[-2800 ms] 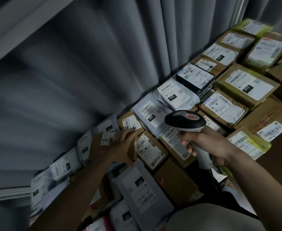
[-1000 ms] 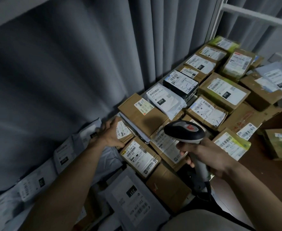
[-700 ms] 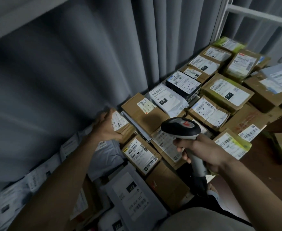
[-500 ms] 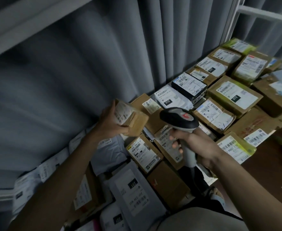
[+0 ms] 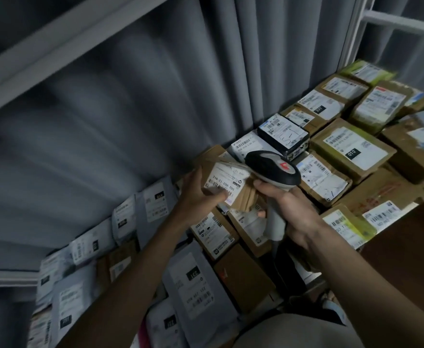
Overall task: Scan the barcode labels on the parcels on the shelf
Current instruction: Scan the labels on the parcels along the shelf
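At centre frame the right hand is wrapped round the grip of a handheld scanner, whose head sits just above the small brown parcel that the left hand holds lifted, thumb lying on its white label. Best to slide that thumb off the barcode and tilt the label squarely to the scanner window. Beyond, more labelled parcels cover the shelf toward the upper right.
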